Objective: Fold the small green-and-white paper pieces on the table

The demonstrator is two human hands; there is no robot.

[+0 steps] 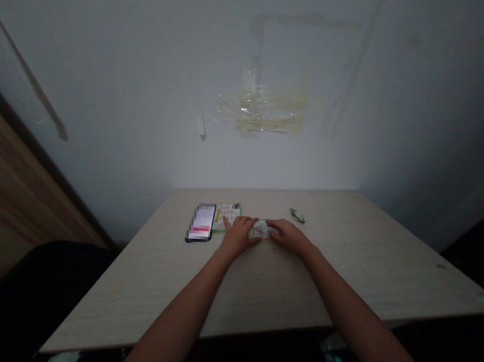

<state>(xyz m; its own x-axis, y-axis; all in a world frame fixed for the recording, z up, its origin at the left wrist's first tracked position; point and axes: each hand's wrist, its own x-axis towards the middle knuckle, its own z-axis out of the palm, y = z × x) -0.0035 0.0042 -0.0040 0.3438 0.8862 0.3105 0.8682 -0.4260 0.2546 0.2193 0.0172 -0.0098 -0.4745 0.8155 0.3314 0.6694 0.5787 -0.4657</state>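
Observation:
Between my two hands, low on the table, lies a small piece of whitish paper (260,226) with green and reddish print, seemingly folded. My left hand (237,236) grips its left end, fingers over the far edge and thumb at the near side. At the right end, my right hand (290,236) pinches it in the same way. Just left of my left hand is a colourful printed sheet (226,212), partly covered by my fingers. A smartphone (201,223) with a lit screen rests beside that sheet. The paper's exact shape is partly hidden by my fingers.
Beyond my right hand sits a small crumpled or folded printed paper (296,215). The pale wooden table (363,265) meets a wall (156,115) with tape stuck on it (266,111). A dark object (51,273) stands off the left edge.

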